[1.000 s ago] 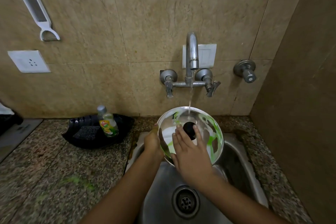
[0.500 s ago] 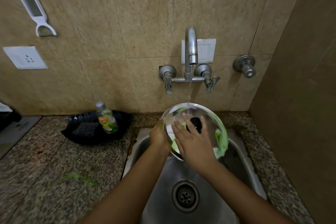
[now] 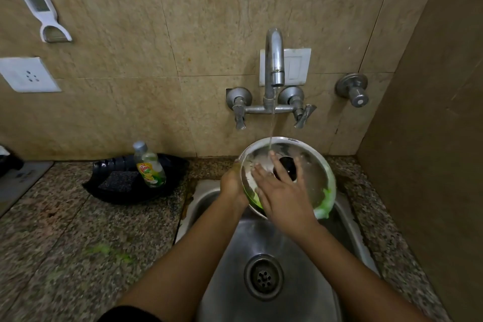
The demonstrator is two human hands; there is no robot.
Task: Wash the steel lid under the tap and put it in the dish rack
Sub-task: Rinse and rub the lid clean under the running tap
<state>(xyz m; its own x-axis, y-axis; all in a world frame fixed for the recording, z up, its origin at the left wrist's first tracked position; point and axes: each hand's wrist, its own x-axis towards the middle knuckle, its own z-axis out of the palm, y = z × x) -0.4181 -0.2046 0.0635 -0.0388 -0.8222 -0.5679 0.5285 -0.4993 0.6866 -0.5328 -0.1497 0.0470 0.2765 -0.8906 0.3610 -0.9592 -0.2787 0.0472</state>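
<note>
The round steel lid with a black knob is tilted up over the steel sink. Green soap foam clings to its lower right rim. A thin stream from the tap falls on the lid's upper part. My left hand grips the lid's left edge. Laid flat on the lid's face, my right hand has its fingers spread beside the knob. No dish rack is in view.
A black tray on the granite counter left of the sink holds a dish-soap bottle and a dark scrub pad. Green smears mark the counter. A brown wall closes the right side.
My right hand has slid over the lid's face, and much of the green foam has washed down to the lower right rim. The lid sits slightly further right.
</note>
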